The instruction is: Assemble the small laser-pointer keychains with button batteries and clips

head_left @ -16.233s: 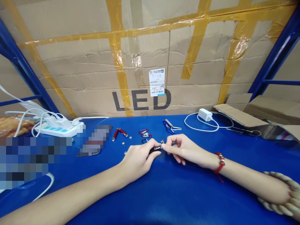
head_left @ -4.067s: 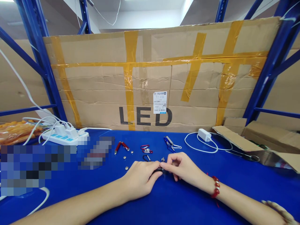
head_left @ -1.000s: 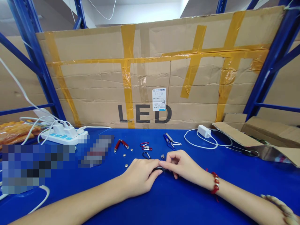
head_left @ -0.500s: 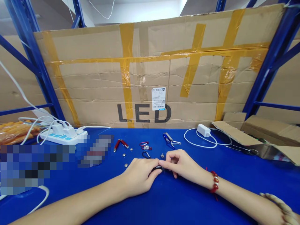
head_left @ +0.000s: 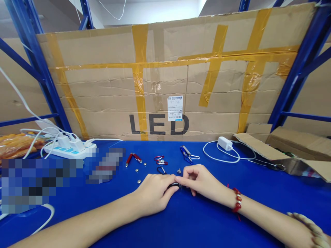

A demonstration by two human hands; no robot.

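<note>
My left hand (head_left: 155, 193) is closed on a small black object (head_left: 173, 185), its thumb below and its fingers over the top. At the object's right end, the fingertips of my right hand (head_left: 199, 179) are bent in and meet the left fingertips. Most of the object is hidden by the fingers. Just beyond the hands lie a black carabiner (head_left: 160, 170) and a small metal piece (head_left: 179, 171). Farther back are red carabiners (head_left: 161, 162), with a blue and a silver carabiner-clip piece (head_left: 186, 154) to their right.
Two red tubes (head_left: 133, 158) and several round silver discs (head_left: 139, 181) lie left of centre. A white power strip (head_left: 69, 151) with cables stands at the left. A white charger (head_left: 224, 143) and an open cardboard box (head_left: 292, 141) are at the right. Taped cardboard (head_left: 116, 100) closes off the back.
</note>
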